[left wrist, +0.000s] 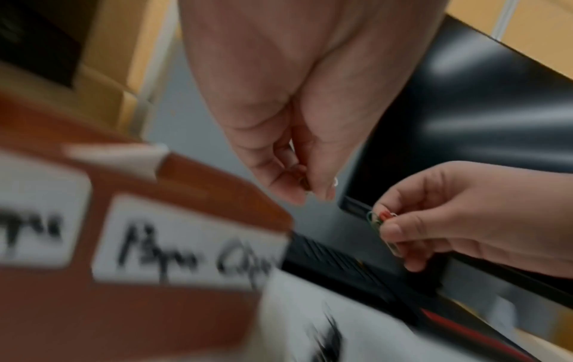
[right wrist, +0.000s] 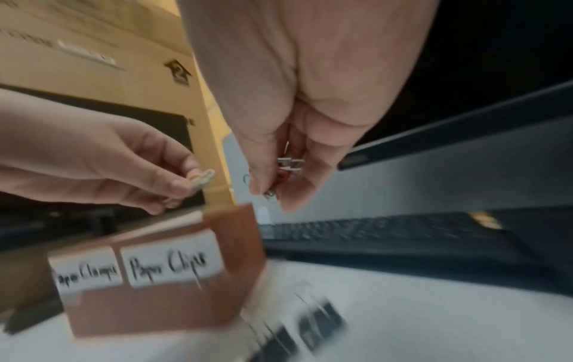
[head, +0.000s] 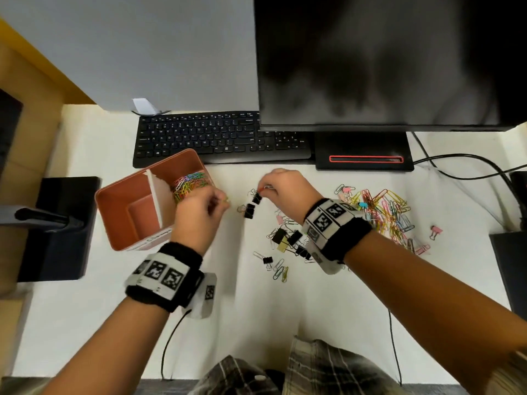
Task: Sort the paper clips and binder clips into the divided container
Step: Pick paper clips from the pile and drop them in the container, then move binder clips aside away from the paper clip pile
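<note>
The box [head: 125, 212] sits left, paper clips [head: 189, 183] in its right half. The left hand [head: 199, 212] pinches something small and blurred beside it. The right hand [head: 285, 192] pinches several clips; some could slip. The pile [head: 382, 212] lies right.

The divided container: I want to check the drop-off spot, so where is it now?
In the head view the divided container stands on the desk's left side, just in front of the keyboard, beside the left hand.
</note>
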The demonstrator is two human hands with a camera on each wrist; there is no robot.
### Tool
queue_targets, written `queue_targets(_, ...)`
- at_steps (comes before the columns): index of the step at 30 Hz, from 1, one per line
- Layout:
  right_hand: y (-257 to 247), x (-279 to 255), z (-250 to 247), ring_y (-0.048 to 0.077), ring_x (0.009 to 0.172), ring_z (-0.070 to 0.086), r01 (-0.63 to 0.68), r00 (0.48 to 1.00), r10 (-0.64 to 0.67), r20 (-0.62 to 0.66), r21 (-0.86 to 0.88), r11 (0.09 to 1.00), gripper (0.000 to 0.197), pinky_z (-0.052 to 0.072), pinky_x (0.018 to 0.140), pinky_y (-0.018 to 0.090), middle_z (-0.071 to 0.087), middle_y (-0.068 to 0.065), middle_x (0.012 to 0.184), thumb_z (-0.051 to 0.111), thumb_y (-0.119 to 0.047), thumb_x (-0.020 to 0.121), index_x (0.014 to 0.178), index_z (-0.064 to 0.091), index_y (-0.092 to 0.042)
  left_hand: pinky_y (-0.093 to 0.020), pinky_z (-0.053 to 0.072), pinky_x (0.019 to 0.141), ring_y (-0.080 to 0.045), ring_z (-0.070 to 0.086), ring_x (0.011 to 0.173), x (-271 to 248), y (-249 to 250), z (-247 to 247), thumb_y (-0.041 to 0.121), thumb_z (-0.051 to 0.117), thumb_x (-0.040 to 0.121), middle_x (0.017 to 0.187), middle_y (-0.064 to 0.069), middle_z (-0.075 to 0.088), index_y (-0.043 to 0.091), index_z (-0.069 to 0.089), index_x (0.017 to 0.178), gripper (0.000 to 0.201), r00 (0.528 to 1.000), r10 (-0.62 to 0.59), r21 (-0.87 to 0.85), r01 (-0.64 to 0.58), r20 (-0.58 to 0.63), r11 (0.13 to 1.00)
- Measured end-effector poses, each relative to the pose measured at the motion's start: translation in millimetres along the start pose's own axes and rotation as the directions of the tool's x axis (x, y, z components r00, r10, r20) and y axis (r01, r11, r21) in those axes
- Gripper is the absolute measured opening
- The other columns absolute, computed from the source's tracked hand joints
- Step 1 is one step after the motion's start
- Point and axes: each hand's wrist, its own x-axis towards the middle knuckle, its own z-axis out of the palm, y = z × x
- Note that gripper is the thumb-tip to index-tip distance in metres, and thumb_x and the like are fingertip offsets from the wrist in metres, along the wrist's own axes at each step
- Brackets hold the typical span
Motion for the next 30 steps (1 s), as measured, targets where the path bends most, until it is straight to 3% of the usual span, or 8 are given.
queue_targets(3,-52.6,27.3,10.7,0.024,0.098,0.059,0.100,0.995,-0.099,-0.031,0.016,0.995,0.016,0.047,0.090,0.033,0.065,0.009,0.105,0.056,-0.018,0.089,0.099,0.067,-0.013,-0.011,0.041,0.064,-0.004,0.055,0.068,16.5,-10.8,-43.4,0.016,0.069,0.081,0.075,0.009,0.060,0.020,0.060,0.083,0.009,0.986,-0.137,0.031,0.140,-0.093,0.990)
queue_targets(7,-97.7,53.5,37.0,0.025,0.102,0.061,0.082,0.996,-0.080,-0.026,0.090,0.993,0.027,0.048,0.092,0.037,0.066,0.009,0.111,0.061,-0.021,0.086,0.113,0.060,-0.016,-0.027,0.049,0.091,-0.014,0.061,0.085,29.3,-27.1,-66.5,0.010,0.074,0.075,0.099,-0.004,0.068,0.013,0.066,0.099,0.026,0.964,-0.260,0.014,0.261,-0.059,0.965)
queue_targets(10,-90.4,49.8,45.3,0.022,0.101,0.061,0.065,0.998,-0.064,-0.015,0.153,0.986,0.042,0.050,0.092,0.037,0.064,0.008,0.115,0.061,-0.026,0.086,0.126,0.049,-0.020,-0.032,0.044,0.096,-0.021,0.059,0.103,27.8,-24.5,-64.9,0.011,0.069,0.079,0.118,-0.010,0.062,0.010,0.060,0.117,0.038,0.983,-0.184,0.171,0.186,-0.030,0.967)
queue_targets(13,-68.6,19.0,40.2,0.010,0.081,0.056,0.134,0.990,-0.123,-0.075,0.174,0.975,0.031,0.049,0.083,0.029,0.065,0.001,0.107,0.059,-0.025,0.087,0.118,0.055,-0.020,-0.029,0.048,0.090,-0.013,0.059,0.092,10.0,-23.5,-60.5,0.015,0.069,0.080,0.111,-0.004,0.063,0.018,0.063,0.109,0.029,0.997,-0.047,0.113,0.053,-0.055,0.992)
queue_targets(16,-17.8,-23.3,35.0,0.002,0.067,0.048,0.074,0.997,-0.071,-0.035,0.107,0.991,0.026,0.048,0.081,0.030,0.062,-0.004,0.095,0.060,-0.025,0.086,0.112,0.058,-0.022,-0.023,0.050,0.072,-0.012,0.060,0.077,-12.8,-16.5,-29.0,0.015,0.069,0.080,0.100,-0.002,0.064,0.017,0.062,0.102,0.024,0.994,0.046,0.012,-0.048,0.100,0.999)
queue_targets(19,35.7,-72.2,29.8,0.000,0.073,0.047,-0.116,0.993,0.116,0.015,0.013,0.993,0.032,0.045,0.077,0.027,0.051,-0.011,0.099,0.066,-0.027,0.083,0.113,0.056,-0.023,-0.023,0.047,0.072,-0.012,0.056,0.079,-31.7,-4.9,19.9,0.020,0.069,0.080,0.104,-0.003,0.059,0.020,0.056,0.114,0.036,0.947,0.097,0.010,-0.105,0.308,0.994)
queue_targets(23,73.8,-112.4,30.8,0.017,0.096,0.055,-0.252,0.967,0.252,0.041,-0.001,0.968,0.041,0.045,0.083,0.027,0.051,-0.004,0.104,0.071,-0.026,0.078,0.114,0.053,-0.021,-0.029,0.044,0.093,-0.021,0.051,0.106,-41.8,13.8,79.0,0.028,0.070,0.078,0.120,-0.003,0.045,0.029,0.045,0.128,0.055,0.873,0.119,0.041,-0.157,0.474,0.987)
queue_targets(30,94.1,-116.1,48.0,0.027,0.118,0.047,-0.266,0.952,0.292,0.092,-0.226,0.937,0.074,0.040,0.100,0.044,0.044,0.005,0.132,0.072,-0.047,0.071,0.134,0.037,-0.029,-0.027,0.038,0.099,-0.027,0.048,0.112,-31.0,27.0,125.0,0.002,0.066,0.076,0.122,-0.009,0.044,0.016,0.057,0.120,0.047,0.862,0.055,0.178,-0.167,0.505,0.970)
